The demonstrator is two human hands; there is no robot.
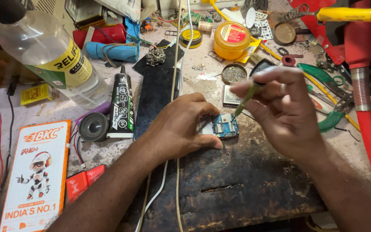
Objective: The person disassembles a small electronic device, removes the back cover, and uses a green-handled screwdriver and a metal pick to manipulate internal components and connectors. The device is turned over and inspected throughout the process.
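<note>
At the centre of the scarred, dark wooden work board [237, 180], my left hand [181, 129] covers most of the small blue circuit board [224, 125]; only its right end with metal sockets shows, and my fingers are closed on it, pinning it flat to the board. How far the circuit board extends under my palm cannot be seen. My right hand [280, 107] hovers just to the right, fingers pinched shut on a thin olive-green tool [245, 99], held slanted with its tip just above the circuit board's upper right corner; whether the tip touches is unclear. The tool's upper end is hidden behind my fingers.

Both forearms enter from the bottom edge, converging on the circuit board.

Left of my left hand lie a black glue tube [122, 105], a round black speaker [93, 127] and a flat orange printed box [33, 176]. A clear plastic bottle [48, 56] lies tilted at upper left, its cap cut off. A round orange tin [232, 39] stands behind.
</note>
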